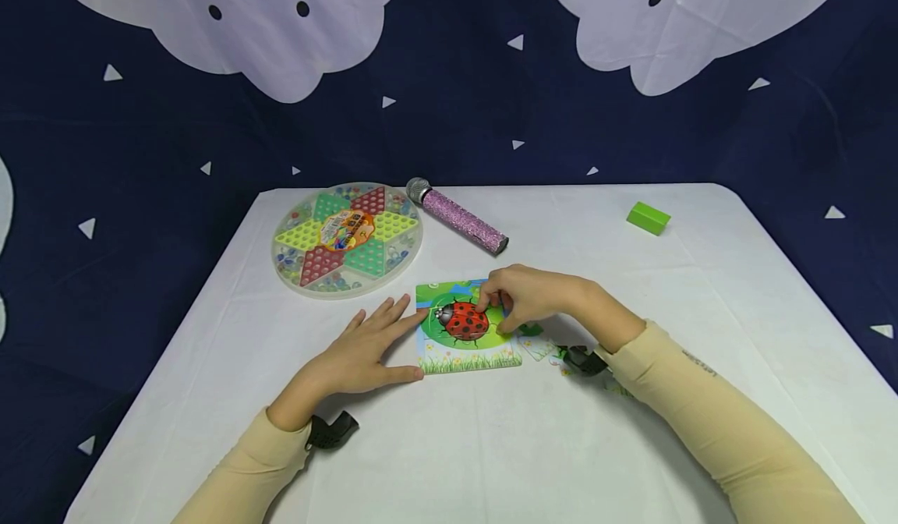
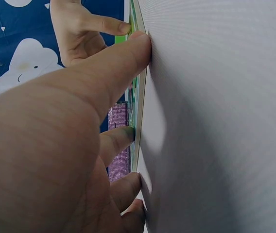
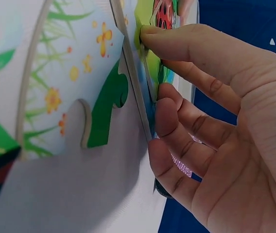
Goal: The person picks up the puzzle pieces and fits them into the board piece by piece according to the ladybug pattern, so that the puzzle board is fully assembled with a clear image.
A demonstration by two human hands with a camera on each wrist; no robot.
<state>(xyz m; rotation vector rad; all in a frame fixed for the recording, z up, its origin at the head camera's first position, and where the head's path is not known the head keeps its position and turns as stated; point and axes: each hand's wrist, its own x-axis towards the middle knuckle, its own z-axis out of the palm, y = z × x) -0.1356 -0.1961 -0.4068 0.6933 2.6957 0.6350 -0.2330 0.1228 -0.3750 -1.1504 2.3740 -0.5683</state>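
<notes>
A ladybug jigsaw puzzle (image 1: 466, 356) lies flat on the white table. My left hand (image 1: 365, 352) is spread at its left side, index fingertip and thumb tip at the edge; in the left wrist view the thumb of the left hand (image 2: 79, 111) reaches along the board's thin side. Over the upper right part, my right hand (image 1: 529, 294) is bent down with thumb and index finger on a green puzzle piece (image 3: 152, 60), whose edge stands slightly raised in the right wrist view. The other fingers of the right hand (image 3: 225, 116) curl beside the board.
Loose puzzle pieces (image 1: 536, 347) lie right of the board, partly under the right wrist; one flowered piece (image 3: 62, 73) shows large. Behind are a round Chinese checkers set (image 1: 288, 263) with marbles and a pink glitter microphone (image 1: 463, 220). A green block (image 1: 648, 217) sits back right.
</notes>
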